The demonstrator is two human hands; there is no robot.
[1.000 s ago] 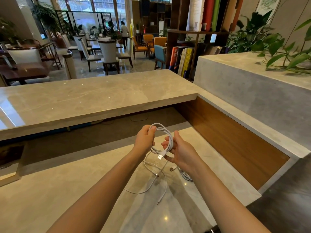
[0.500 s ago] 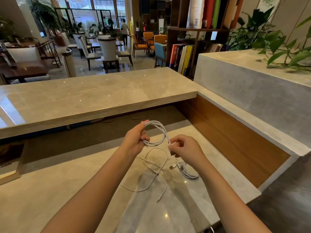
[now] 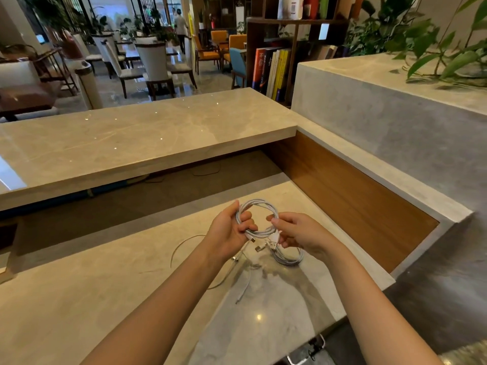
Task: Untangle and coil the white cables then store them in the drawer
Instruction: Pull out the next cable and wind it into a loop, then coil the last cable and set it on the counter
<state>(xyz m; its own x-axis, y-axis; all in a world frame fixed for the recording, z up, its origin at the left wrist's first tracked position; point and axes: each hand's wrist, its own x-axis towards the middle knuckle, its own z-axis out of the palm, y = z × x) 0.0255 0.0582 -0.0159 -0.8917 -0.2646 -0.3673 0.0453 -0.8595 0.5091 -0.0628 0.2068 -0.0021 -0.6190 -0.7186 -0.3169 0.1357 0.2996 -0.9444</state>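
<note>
A white cable coil (image 3: pixel 259 205) of several loops is held above the marble desk (image 3: pixel 79 299). My left hand (image 3: pixel 228 233) grips the coil's left side, fingers through the loops. My right hand (image 3: pixel 300 233) pinches the coil's right side near a white USB plug (image 3: pixel 274 237). Below my right hand a second white cable bundle (image 3: pixel 287 258) lies coiled on the desk. A thin loose white cable (image 3: pixel 243 288) trails across the desk under my left wrist. No drawer is in view.
A raised marble counter (image 3: pixel 131 138) runs across behind the desk. A wood panel (image 3: pixel 342 196) and a stone ledge (image 3: pixel 395 122) with plants (image 3: pixel 434 48) close the right side. The desk's front edge lies at lower right. Chairs and bookshelves stand beyond.
The loose hanging loop has been gathered into the coil. My right hand has moved up against the coil's right side, and the plug end now lies by my right fingers.
</note>
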